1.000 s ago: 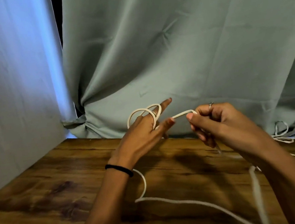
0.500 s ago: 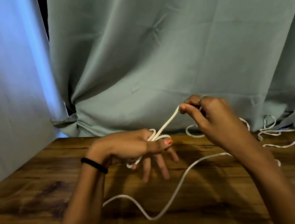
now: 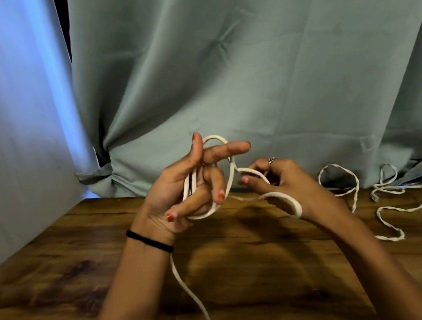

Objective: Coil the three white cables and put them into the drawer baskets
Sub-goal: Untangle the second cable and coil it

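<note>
A white cable (image 3: 229, 176) is wound in loops around my left hand (image 3: 191, 185), which is raised palm up above the wooden table (image 3: 60, 282). Its thumb and index finger are stretched out while the lower fingers curl over the loops. My right hand (image 3: 281, 186) pinches the same cable just right of the coil, and a loop of it passes around that hand's edge. A free length (image 3: 191, 293) hangs from my left wrist down to the near edge. More loose white cable (image 3: 382, 193) lies tangled on the table at the right. No drawer baskets are in view.
A grey-green curtain (image 3: 247, 76) hangs close behind the table, and a pale one (image 3: 12, 130) covers the left side. The curtain's hem rests on the table's far edge near the loose cable.
My left hand turned from palm down to palm up and rose, gaining another loop. My right hand dropped lower and closer to the coil. The slack on the table was drawn in.
</note>
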